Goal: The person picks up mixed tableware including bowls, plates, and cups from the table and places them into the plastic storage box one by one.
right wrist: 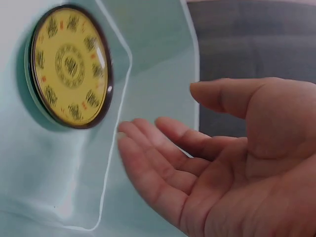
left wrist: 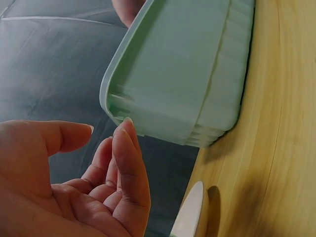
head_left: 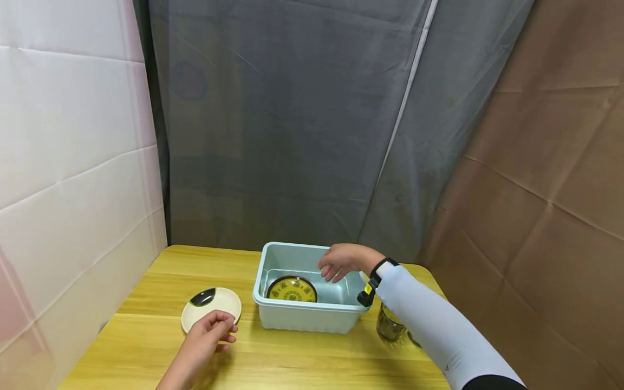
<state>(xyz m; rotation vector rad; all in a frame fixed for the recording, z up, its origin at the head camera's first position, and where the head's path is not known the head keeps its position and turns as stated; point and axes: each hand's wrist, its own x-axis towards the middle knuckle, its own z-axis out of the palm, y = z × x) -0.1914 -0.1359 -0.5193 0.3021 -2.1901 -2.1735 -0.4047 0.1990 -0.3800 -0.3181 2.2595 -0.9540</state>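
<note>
A yellow plate with a dark rim (head_left: 292, 290) lies on the floor of a pale blue-green plastic bin (head_left: 312, 317), to its left side. My right hand (head_left: 347, 260) hangs over the bin's right half, fingers loosely bent and holding nothing; the right wrist view shows the palm apart from the yellow plate (right wrist: 71, 66). My left hand (head_left: 209, 336) hovers by the near edge of a cream plate with a black patch (head_left: 221, 303). Its thumb and fingers stand apart with nothing between them in the left wrist view, where the bin (left wrist: 173, 74) is beyond the fingertips.
Right of the bin stands a tinted drinking glass (head_left: 388, 325), with part of another glass (head_left: 413, 339) showing beside my right sleeve. The wooden table (head_left: 292, 360) is bordered by a grey curtain (head_left: 283, 135) behind, a white one at left and a brown one at right.
</note>
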